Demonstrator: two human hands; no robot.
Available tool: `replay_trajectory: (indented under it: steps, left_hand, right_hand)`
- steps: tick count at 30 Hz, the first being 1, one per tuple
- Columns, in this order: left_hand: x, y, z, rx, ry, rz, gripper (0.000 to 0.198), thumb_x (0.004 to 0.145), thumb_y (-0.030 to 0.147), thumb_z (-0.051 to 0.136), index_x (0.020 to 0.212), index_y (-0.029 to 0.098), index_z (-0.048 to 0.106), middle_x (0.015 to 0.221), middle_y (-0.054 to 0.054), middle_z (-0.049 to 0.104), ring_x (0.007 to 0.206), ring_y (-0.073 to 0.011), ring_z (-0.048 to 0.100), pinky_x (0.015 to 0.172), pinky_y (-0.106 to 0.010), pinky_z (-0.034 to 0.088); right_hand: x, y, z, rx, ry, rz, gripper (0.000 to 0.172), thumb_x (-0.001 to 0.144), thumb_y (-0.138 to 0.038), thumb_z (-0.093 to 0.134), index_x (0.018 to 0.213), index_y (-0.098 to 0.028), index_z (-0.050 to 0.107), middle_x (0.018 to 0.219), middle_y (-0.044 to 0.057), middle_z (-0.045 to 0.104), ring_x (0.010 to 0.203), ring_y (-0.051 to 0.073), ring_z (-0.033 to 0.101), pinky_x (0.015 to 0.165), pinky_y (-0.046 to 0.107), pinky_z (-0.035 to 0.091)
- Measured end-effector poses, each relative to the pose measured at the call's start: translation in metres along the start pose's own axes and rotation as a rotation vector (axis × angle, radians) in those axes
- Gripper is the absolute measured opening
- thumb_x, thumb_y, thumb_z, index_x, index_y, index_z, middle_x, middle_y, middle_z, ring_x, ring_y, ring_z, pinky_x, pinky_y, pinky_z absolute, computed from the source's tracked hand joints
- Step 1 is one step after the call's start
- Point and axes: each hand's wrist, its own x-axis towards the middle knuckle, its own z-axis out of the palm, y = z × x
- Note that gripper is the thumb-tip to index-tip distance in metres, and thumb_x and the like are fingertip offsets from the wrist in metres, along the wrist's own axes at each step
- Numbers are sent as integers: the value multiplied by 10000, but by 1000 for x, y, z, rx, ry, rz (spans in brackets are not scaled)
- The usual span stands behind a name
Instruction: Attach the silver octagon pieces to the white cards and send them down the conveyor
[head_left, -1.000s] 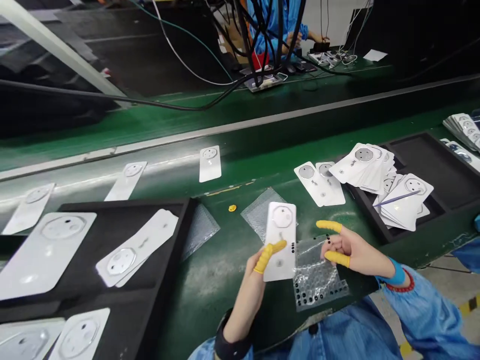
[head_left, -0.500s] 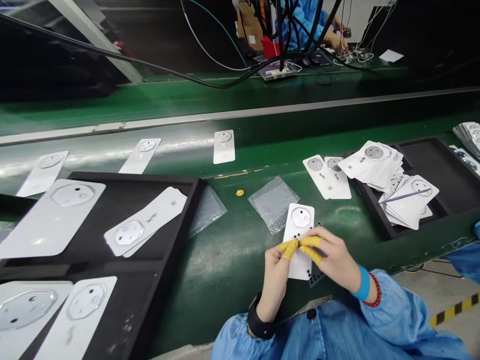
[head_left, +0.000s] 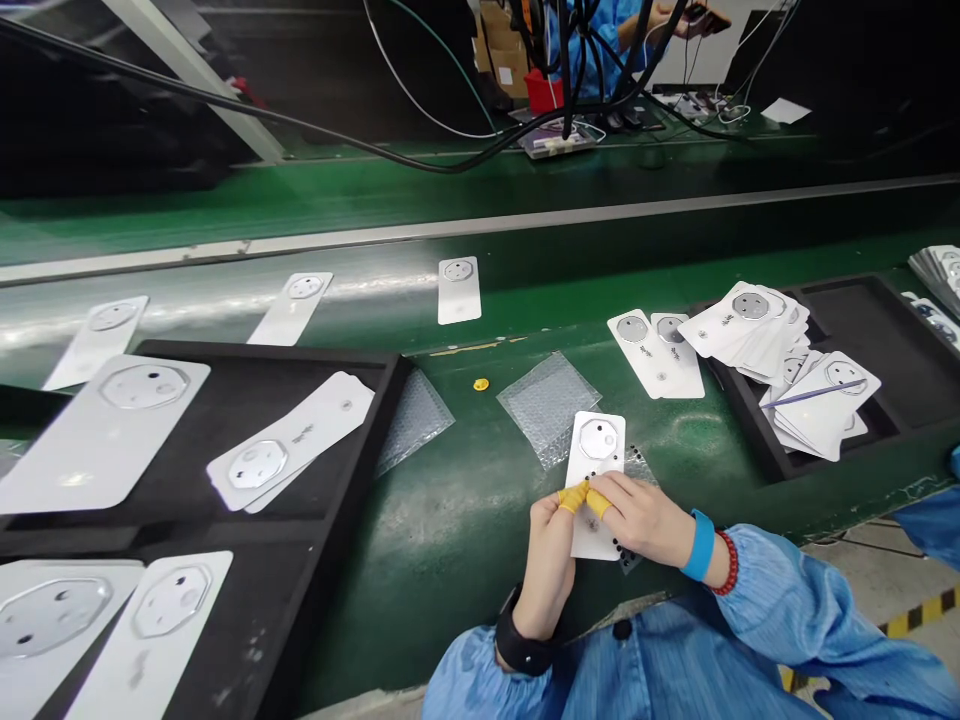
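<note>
A white rounded panel point(head_left: 598, 540) with a round, holed module at its top lies on the bench in front of me. Over its middle, my left hand point(head_left: 551, 545) and my right hand point(head_left: 643, 515) meet fingertip to fingertip, both wearing yellow finger cots. Each is closed in a pinch; whatever sits between the tips is too small to make out. Partly under my right hand and the panel is a clear sheet with black dots point(head_left: 636, 462). Behind the panel, bubble wrap point(head_left: 547, 395) lies flat.
At left, a black tray point(head_left: 352, 440) holds several white panels. Another black tray point(head_left: 930, 385) at right carries piled panels and a thin purple stick point(head_left: 814, 393). A yellow bit point(head_left: 481, 384) lies mid-bench. Cables point(head_left: 450, 165) hang across the back, where a co-worker's hand point(head_left: 660, 15) holds a dark device.
My right hand has turned over and shifted left, its fingers now lower over the panel. Panels on the far belt have slid slightly right. The co-worker's hands have risen with a device.
</note>
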Motion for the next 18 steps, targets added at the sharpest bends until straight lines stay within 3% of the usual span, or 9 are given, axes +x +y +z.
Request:
replay_trajectory:
  steps: [4, 7, 9, 11, 13, 16, 18]
  left_hand:
    - [2, 4, -18, 93, -63, -16, 161, 544, 220, 767, 650, 102, 738, 575, -38, 685, 456, -124, 534, 420, -216, 413]
    - [-10, 16, -37, 125, 9, 69, 434, 647, 323, 806, 1038, 144, 746, 863, -74, 769, 596, -158, 643, 480, -212, 480]
    - [-24, 24, -43, 116, 60, 148, 748, 714, 377, 788, 1397, 256, 505, 1015, -62, 765, 667, -172, 688, 517, -220, 523]
    - [-39, 28, -41, 93, 51, 192, 961, 747, 399, 773, 1529, 334, 218, 1090, -58, 753, 733, -198, 724, 559, -250, 567]
    - [-53, 27, -31, 76, 14, 192, 948, 757, 402, 768, 1527, 332, 219, 1145, -65, 740, 860, -232, 737, 652, -282, 602]
    - [-69, 22, -15, 98, -2, 207, 687, 761, 390, 767, 1385, 285, 502, 1199, -61, 724, 1044, -257, 699, 823, -296, 590]
    - [-75, 18, -7, 118, 1, 235, 538, 760, 381, 770, 1265, 274, 617, 1197, -52, 727, 1072, -254, 689, 876, -291, 570]
  right_hand:
    - [-9, 15, -4, 141, -11, 90, 181, 913, -101, 451, 1018, -131, 595, 1046, 157, 651, 969, 243, 646, 774, 378, 601]
    - [-14, 25, -13, 279, 32, 201, 163, 921, -104, 467, 997, -173, 593, 1041, 121, 665, 968, 207, 667, 811, 345, 599]
    - [-14, 29, -23, 369, 86, 284, 119, 944, -143, 484, 955, -189, 593, 1004, 96, 669, 913, 177, 684, 763, 297, 606]
    - [-9, 25, -34, 433, 168, 363, 106, 967, -195, 484, 952, -196, 589, 1009, 89, 652, 890, 161, 689, 732, 273, 607]
    - [0, 13, -45, 506, 298, 436, 81, 959, -215, 522, 950, -205, 602, 1059, 90, 623, 936, 168, 677, 787, 302, 600]
    - [17, -14, -55, 592, 473, 445, 42, 888, -190, 634, 908, -221, 653, 1144, 91, 582, 1063, 213, 619, 945, 405, 544]
    - [27, -29, -55, 573, 517, 409, 70, 869, -176, 649, 908, -228, 674, 1203, 96, 554, 1126, 238, 584, 1001, 449, 507]
